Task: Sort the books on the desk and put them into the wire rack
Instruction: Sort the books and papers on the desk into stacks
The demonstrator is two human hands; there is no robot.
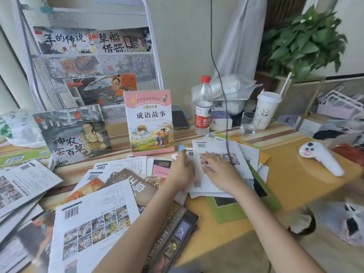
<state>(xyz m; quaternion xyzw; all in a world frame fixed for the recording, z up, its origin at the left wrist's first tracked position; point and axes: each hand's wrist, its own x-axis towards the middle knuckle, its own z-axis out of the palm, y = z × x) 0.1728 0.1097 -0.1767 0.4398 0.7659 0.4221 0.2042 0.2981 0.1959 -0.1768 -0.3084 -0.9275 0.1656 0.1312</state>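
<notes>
Nearest me, a white back cover with a barcode and a grid of small pictures (94,219) lies on top of a loose heap of books that spreads over the left half of the yellow wooden desk (291,186). A dark glossy book with yellow lettering (171,229) sticks out from under it toward the desk's near edge. To the right of my forearms the desk surface is bare up to a white toy with a panda face (319,158).

Further in, both my hands sit on a fanned pile of white-backed thin books (222,154) in mid-desk. My left hand (182,170) curls over the pile's left edge; I cannot tell whether it actually pinches a sheet. My right hand (218,170) lies flat, fingers straight and spread, pressing the top sheet. A green book (232,211) juts out beneath the pile on the near side.

Behind the hands a pink story book (150,123) stands upright, and a grey picture book showing a seated figure (74,134) leans just left of it. A clear plastic bottle with a red cap (203,107) stands to the right, near a drinking glass (249,123) and a white lidded cup with a straw (266,109).

At the back left, the white wire mesh rack (94,64) already holds picture books on two tiers.
</notes>
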